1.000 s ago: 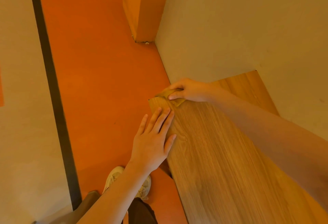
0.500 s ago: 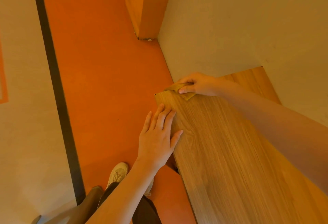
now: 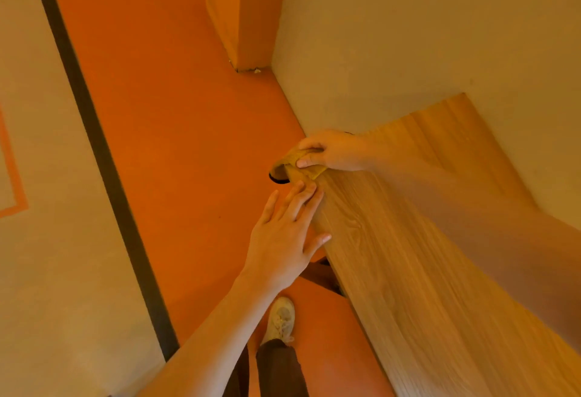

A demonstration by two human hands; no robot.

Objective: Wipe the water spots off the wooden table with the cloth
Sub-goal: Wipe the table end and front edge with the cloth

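Note:
The wooden table (image 3: pixel 408 255) runs from the middle of the view down to the lower right, its far side against a wall. My right hand (image 3: pixel 333 150) grips a small yellow-brown cloth (image 3: pixel 298 164) at the table's far left corner, and part of the cloth hangs over the corner. My left hand (image 3: pixel 283 236) lies flat with fingers spread on the table's left edge, just below the cloth. No water spots can be made out on the wood.
An orange floor (image 3: pixel 176 114) stretches to the left of the table, crossed by a dark stripe (image 3: pixel 94 145). An orange pillar (image 3: pixel 242 13) stands at the far wall (image 3: pixel 408 35). My shoe (image 3: pixel 281 318) and trouser leg show below the table edge.
My right hand has drawn the cloth out over the table's far left corner, so it now hangs past the edge. My left hand stays flat on the left edge. The view has shifted.

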